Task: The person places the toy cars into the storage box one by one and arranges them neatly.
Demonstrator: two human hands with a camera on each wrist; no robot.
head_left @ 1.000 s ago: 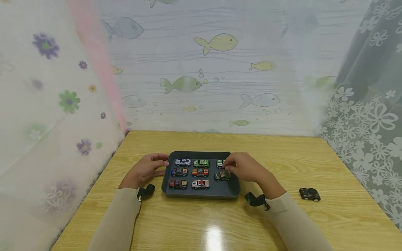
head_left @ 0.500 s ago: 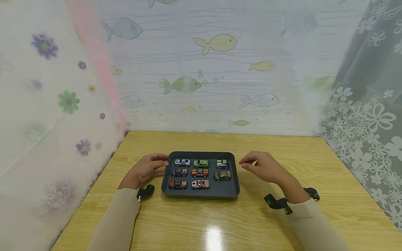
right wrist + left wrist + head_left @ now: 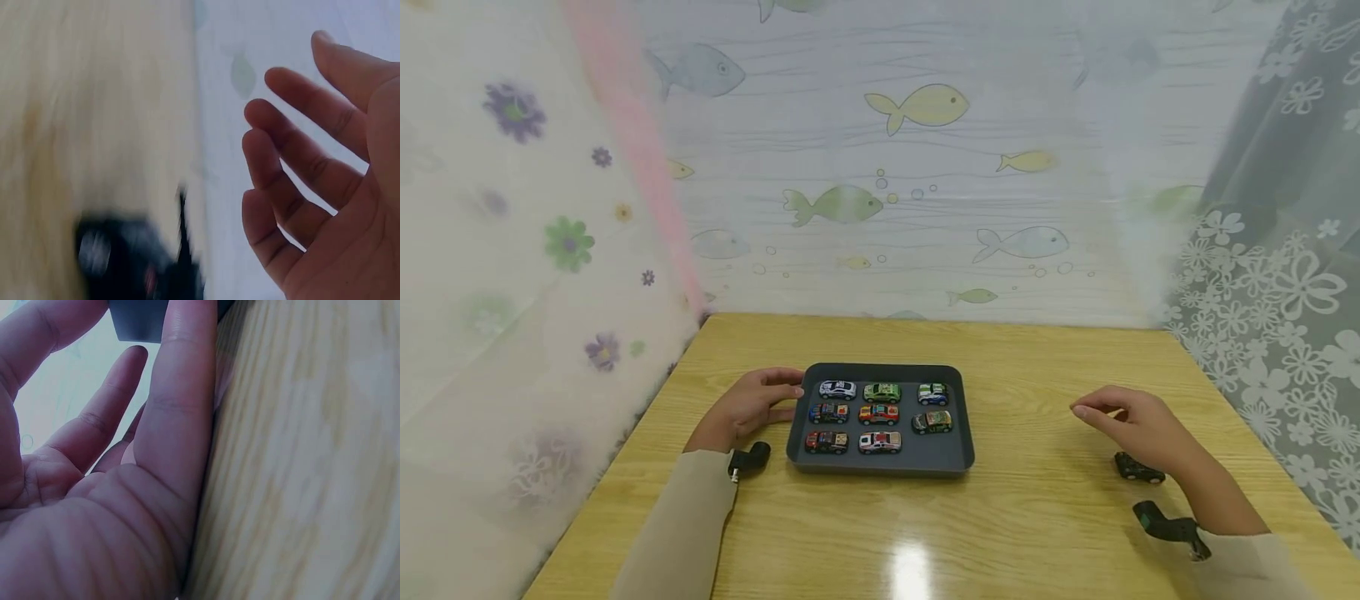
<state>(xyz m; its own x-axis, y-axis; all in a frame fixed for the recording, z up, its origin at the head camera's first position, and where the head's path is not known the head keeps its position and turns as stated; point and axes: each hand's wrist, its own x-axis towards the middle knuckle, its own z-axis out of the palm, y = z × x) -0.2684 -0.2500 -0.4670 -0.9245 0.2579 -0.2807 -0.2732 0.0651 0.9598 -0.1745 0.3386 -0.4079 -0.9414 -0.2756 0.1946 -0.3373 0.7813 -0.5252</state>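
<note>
A dark grey tray [image 3: 917, 457] lies on the wooden table with several small toy cars in it. Among them are a white-and-black car [image 3: 837, 390], a green car [image 3: 882, 392] and a camouflage-patterned car [image 3: 932, 422]. My left hand [image 3: 752, 408] touches the tray's left side, its fingers mostly straight in the left wrist view. Off to the right, my right hand [image 3: 1138, 425] hovers with relaxed fingers and nothing in them. Beyond and below it sits a black toy car [image 3: 1138, 475], partly covered by the hand; a blurred black shape [image 3: 125, 256] appears in the right wrist view.
The wooden table [image 3: 1000, 533] reaches back to a fish-patterned curtain [image 3: 925, 250]. Flower-patterned sheets hang along the left and right sides. Small black cameras are strapped at both wrists, including the right wrist camera [image 3: 1165, 525].
My right hand has left the camouflage-patterned car in the tray and travelled right, to the black toy car. My left hand has stayed at the tray's left side.
</note>
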